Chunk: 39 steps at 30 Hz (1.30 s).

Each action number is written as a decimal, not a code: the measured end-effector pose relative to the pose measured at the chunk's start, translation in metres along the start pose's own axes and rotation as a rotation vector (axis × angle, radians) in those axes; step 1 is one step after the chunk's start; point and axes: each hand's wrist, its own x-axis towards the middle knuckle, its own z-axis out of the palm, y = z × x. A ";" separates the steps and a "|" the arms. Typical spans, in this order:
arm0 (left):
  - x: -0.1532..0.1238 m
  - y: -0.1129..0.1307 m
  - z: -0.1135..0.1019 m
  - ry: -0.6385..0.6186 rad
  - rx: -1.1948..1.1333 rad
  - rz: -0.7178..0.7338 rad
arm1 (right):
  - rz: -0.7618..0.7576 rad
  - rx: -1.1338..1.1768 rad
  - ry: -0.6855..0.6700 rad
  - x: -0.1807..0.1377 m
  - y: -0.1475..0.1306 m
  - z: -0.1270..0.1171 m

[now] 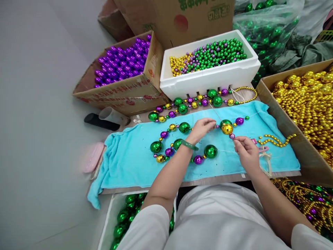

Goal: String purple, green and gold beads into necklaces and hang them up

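My left hand (204, 128), a green bangle (189, 145) at its wrist, reaches over the bead strand on the turquoise towel (130, 149). Its fingers are pressed together beside a small purple bead (218, 126); what they grip is hidden. My right hand (246, 152) is closed in a pinch on the bead string, just below a small purple bead (232, 136). Between the hands are a large gold bead (227, 129) and a green bead behind it. A pale thread (215, 113) slants up from them. Another thread runs from a large green bead (210, 151) toward my right hand.
Behind lie a finished-looking bead necklace (182, 109), a box of purple beads (114, 88) and a white foam box (210, 78). A carton of gold beads (293, 135) stands at right. Short gold bead chains (275, 140) and a pink clip (263, 149) lie near my right hand.
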 end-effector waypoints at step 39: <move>-0.040 0.059 0.024 -0.134 0.217 0.363 | -0.110 -0.599 -0.233 0.036 -0.019 -0.016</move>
